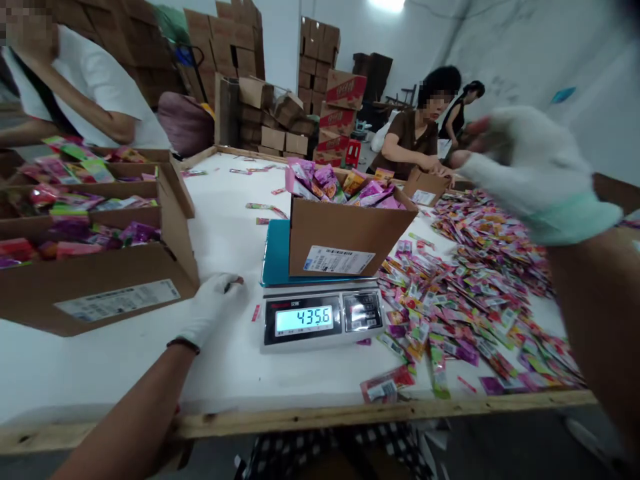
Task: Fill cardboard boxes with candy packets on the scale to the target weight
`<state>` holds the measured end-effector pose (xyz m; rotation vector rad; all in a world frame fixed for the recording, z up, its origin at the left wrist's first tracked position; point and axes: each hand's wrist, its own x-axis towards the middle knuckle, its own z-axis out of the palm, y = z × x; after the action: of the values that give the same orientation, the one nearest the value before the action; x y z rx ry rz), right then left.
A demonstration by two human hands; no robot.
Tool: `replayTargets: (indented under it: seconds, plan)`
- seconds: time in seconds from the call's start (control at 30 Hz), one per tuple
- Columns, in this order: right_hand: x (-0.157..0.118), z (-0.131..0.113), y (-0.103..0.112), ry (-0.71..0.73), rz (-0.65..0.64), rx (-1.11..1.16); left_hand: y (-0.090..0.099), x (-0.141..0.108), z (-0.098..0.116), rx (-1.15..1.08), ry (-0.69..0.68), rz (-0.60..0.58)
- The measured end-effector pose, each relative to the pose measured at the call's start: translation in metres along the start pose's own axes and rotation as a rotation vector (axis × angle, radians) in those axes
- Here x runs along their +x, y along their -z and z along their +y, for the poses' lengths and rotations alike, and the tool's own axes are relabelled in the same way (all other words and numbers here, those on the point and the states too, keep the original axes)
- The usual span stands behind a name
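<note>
**Your right hand [530, 167] is raised while a filled carton [345, 230] sits on the scale [320, 340]**

Your right hand, in a white glove with a mint cuff, hangs in the air at the right. Its fingers are curled and blurred, so you cannot tell whether they grip anything. Your left hand [213, 307], gloved in white with a bare fingertip showing, rests on the white counter [225, 380]. Its fingers are loosely bent; whether something lies under them, you cannot tell.

Just to the right of your left hand stands the digital scale, its lit display [304, 320] showing the digits 4356. The open cardboard carton rests on its teal platform [275, 253], filled with purple and orange packets [325, 183], a white label [340, 260] facing you.

Close by your left hand, on its other side, open cardboard boxes [120, 270] stand one behind another, holding colourful packets.

Right of the scale, loose packets [465, 287] spread widely, some near the counter's wooden edge [320, 420].

Across the counter, a person in a brown top [415, 143] has their hands at a small carton [424, 189]. A person in a white shirt [95, 80] is at far left. Behind, red cartons [343, 120] are stacked beside brown ones.
</note>
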<state>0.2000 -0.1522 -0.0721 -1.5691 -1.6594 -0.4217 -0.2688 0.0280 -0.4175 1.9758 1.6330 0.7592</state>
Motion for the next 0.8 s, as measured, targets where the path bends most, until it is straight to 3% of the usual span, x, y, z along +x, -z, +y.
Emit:
replayTargets:
  seconds: [0.1,0.17,0.27,0.33,0.53,0.7,0.8]
  plan:
    - [0.009,-0.073,-0.048,0.132,-0.201,0.122,0.002,-0.004,0.003,-0.001,-0.008,0.003]
    - [0.019,-0.108,-0.078,0.159,-0.354,0.115,0.004,-0.007,0.006,-0.002,-0.018,-0.001]
    - [0.035,-0.136,-0.116,0.179,-0.584,0.091,0.006,-0.009,0.010,0.003,-0.015,0.000]
    - [0.044,-0.142,-0.131,0.196,-0.634,0.140,0.007,-0.009,0.011,0.003,-0.017,0.002]
    - [0.057,-0.130,-0.129,0.094,-0.559,0.173,0.008,-0.007,0.008,-0.002,-0.038,0.008]
    - [0.062,-0.083,-0.111,-0.060,-0.195,0.410,0.010,-0.005,0.010,-0.008,-0.051,0.028]
    - [0.059,-0.037,-0.074,-0.120,-0.032,0.523,0.011,-0.006,0.013,0.003,-0.056,0.011]
